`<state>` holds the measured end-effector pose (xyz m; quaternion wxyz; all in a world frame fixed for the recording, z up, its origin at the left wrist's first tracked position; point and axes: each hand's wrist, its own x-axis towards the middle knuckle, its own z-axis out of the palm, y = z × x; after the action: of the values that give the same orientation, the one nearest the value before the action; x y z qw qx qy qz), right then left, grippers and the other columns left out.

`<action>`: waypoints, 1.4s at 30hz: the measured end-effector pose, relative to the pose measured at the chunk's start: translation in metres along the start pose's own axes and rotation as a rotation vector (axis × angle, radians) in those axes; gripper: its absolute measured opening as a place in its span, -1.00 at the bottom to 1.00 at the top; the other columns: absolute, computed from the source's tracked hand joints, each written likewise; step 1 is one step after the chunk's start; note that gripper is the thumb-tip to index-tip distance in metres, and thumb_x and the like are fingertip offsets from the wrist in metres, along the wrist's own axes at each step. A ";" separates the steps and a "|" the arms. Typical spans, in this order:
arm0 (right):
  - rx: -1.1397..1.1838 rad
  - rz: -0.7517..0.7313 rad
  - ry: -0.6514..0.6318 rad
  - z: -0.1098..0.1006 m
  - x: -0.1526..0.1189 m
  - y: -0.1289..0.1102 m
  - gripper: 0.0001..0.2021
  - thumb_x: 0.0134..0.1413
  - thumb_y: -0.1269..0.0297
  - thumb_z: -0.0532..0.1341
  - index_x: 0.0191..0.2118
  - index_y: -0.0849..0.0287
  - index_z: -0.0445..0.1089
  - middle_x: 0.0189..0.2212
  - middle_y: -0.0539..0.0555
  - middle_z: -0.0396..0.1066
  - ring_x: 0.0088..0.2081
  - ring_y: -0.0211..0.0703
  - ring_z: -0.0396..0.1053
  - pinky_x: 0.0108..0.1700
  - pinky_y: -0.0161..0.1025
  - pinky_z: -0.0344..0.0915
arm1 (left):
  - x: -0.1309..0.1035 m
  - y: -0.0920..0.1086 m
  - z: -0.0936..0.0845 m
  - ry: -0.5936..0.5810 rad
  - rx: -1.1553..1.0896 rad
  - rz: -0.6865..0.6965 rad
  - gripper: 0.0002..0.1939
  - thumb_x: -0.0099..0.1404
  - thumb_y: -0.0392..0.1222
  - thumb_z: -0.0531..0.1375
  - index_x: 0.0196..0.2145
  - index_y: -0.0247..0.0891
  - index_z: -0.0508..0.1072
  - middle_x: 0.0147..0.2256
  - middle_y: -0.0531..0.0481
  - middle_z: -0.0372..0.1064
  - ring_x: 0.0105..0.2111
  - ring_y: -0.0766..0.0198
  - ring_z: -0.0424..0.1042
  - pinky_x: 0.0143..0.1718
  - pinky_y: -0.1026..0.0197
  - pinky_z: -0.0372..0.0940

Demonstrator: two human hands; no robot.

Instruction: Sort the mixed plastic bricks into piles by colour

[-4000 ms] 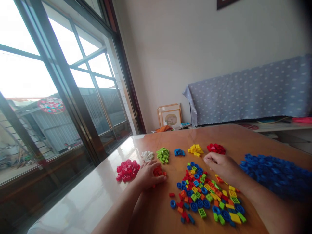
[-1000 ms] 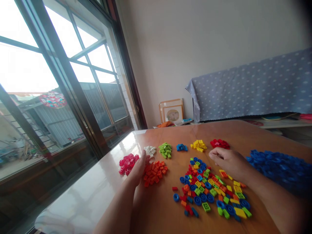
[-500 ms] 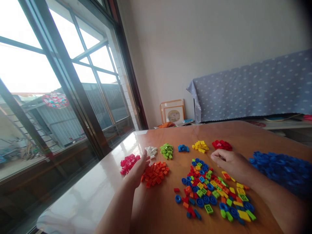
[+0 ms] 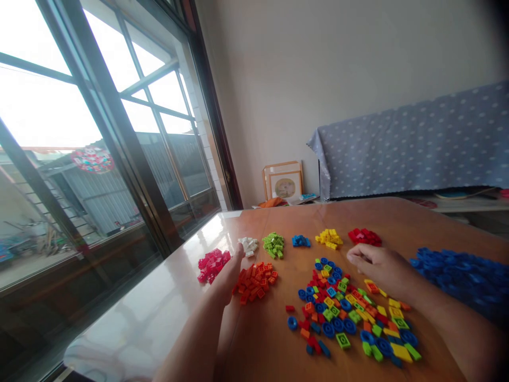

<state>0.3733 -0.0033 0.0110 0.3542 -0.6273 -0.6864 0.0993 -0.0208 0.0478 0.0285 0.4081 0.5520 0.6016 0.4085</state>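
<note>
My left hand (image 4: 229, 273) is on edge between a pile of pink bricks (image 4: 213, 265) and a pile of orange bricks (image 4: 254, 283), its fingers stretched forward. Nothing shows in it. My right hand (image 4: 371, 261) is curled closed beyond the far right part of a mixed heap of toy bricks (image 4: 342, 305), just in front of a red pile (image 4: 365, 237). Whatever its fingers may hold is hidden. The mixed heap contains red, yellow, green, orange and blue pieces, with round blue ones (image 4: 328, 329) among them.
Across the brown table (image 4: 254, 345) stand small piles of white (image 4: 248, 246), lime green (image 4: 273, 245), blue (image 4: 301, 241) and yellow bricks (image 4: 329, 239). A big blue heap (image 4: 457, 276) lies beyond my right forearm. Glass doors (image 4: 119, 132) are at the left.
The whole view has shifted slightly. My left hand's fingers look more in line than before, beside the orange pile. My right hand stays curled in about the same place.
</note>
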 end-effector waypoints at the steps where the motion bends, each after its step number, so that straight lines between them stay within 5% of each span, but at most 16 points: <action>1: -0.001 -0.002 0.001 0.000 0.000 0.000 -0.66 0.17 0.00 0.09 -0.36 0.13 0.45 -0.55 -0.01 0.45 -0.48 -0.16 0.38 -0.46 -0.30 0.18 | -0.003 0.004 0.003 0.011 0.002 -0.034 -0.23 0.25 0.44 0.01 0.13 -0.18 0.43 0.30 -0.19 0.15 0.31 -0.25 0.06 0.23 -0.24 0.06; 6: -0.024 0.016 0.008 0.000 0.000 0.001 -0.67 0.17 0.00 0.08 -0.36 0.12 0.45 -0.56 -0.02 0.45 -0.49 -0.16 0.38 -0.47 -0.30 0.15 | -0.012 0.014 0.009 -0.010 -0.021 -0.096 -0.24 0.24 0.46 -0.01 0.11 -0.14 0.45 0.34 -0.12 0.05 0.36 -0.18 -0.06 0.30 -0.18 -0.06; 16: -0.015 0.001 -0.013 -0.001 -0.001 -0.002 -0.67 0.18 0.01 0.09 -0.37 0.11 0.45 -0.57 -0.04 0.41 -0.49 -0.18 0.36 -0.46 -0.30 0.15 | -0.002 0.005 0.004 -0.031 -0.070 -0.103 -0.17 0.21 0.53 -0.09 0.10 -0.11 0.44 0.36 -0.16 -0.02 0.38 -0.14 -0.16 0.27 -0.19 0.02; 25: 0.010 0.009 -0.021 0.001 0.001 0.005 -0.67 0.16 0.00 0.09 -0.34 0.11 0.46 -0.55 -0.03 0.44 -0.48 -0.17 0.37 -0.47 -0.30 0.16 | -0.019 0.027 -0.003 0.000 -0.030 -0.090 -0.25 0.21 0.52 -0.07 0.06 0.00 0.48 0.32 -0.08 0.10 0.33 -0.20 0.01 0.18 -0.27 0.09; 31: 0.039 0.000 -0.019 -0.002 0.001 0.003 -0.67 0.15 -0.01 0.10 -0.34 0.12 0.47 -0.55 -0.03 0.46 -0.48 -0.16 0.38 -0.46 -0.30 0.18 | -0.024 0.020 -0.002 0.008 -0.014 -0.080 -0.27 0.24 0.49 -0.06 0.03 -0.08 0.48 0.27 -0.14 0.19 0.35 -0.15 -0.03 0.21 -0.24 0.06; 42: 0.048 0.005 -0.024 -0.004 0.002 0.000 -0.68 0.18 0.01 0.08 -0.32 0.11 0.45 -0.49 -0.03 0.49 -0.44 -0.16 0.40 -0.42 -0.28 0.20 | -0.038 0.013 0.002 0.029 -0.218 -0.119 -0.24 0.27 0.49 -0.13 0.12 -0.06 0.38 0.36 -0.04 0.01 0.40 0.02 -0.18 0.33 -0.17 -0.12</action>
<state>0.3757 -0.0032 0.0150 0.3607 -0.6192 -0.6863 0.1240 -0.0124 0.0110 0.0421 0.4806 0.4618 0.5908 0.4546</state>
